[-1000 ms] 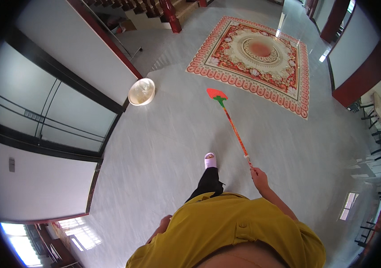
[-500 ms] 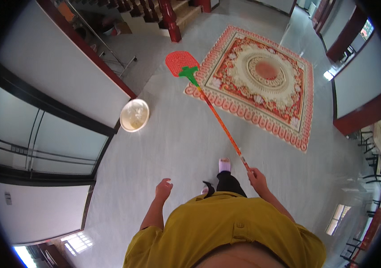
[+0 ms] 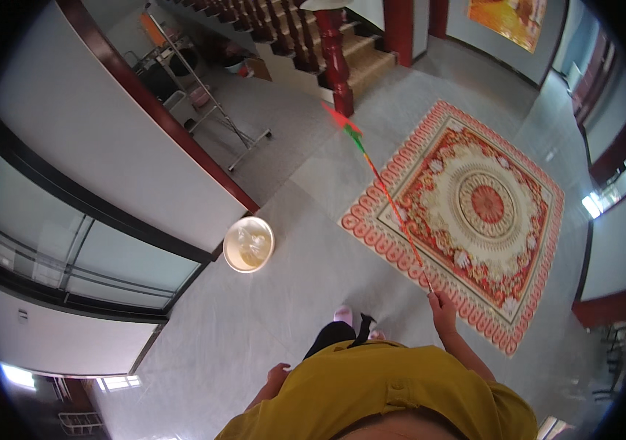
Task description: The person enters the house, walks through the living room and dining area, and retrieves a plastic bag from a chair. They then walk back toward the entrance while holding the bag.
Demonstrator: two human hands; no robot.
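Observation:
My right hand [image 3: 442, 308] is closed around the lower end of a long-handled fly swatter [image 3: 391, 202]. Its red head is seen nearly edge-on, with a green neck joining it to the thin orange-red handle. The swatter reaches forward and to the left, across the view of a patterned rug [image 3: 518, 257] and toward the stair post. My left hand [image 3: 277, 374] hangs low beside my body, loosely curled, fingers slightly apart and with nothing visible in it.
A pale basin [image 3: 228, 253] holding clear plastic stands on the grey floor by the wall corner at left. Ahead are a dark red stair post [image 3: 336, 70] and steps [image 3: 368, 66]. A metal rack on wheels [image 3: 236, 136] stands in the recess at far left.
The view has shifted as I walk, and the stairs show more. The swatter's head has turned from flat-on to edge-on. My left hand has dropped closer to my body.

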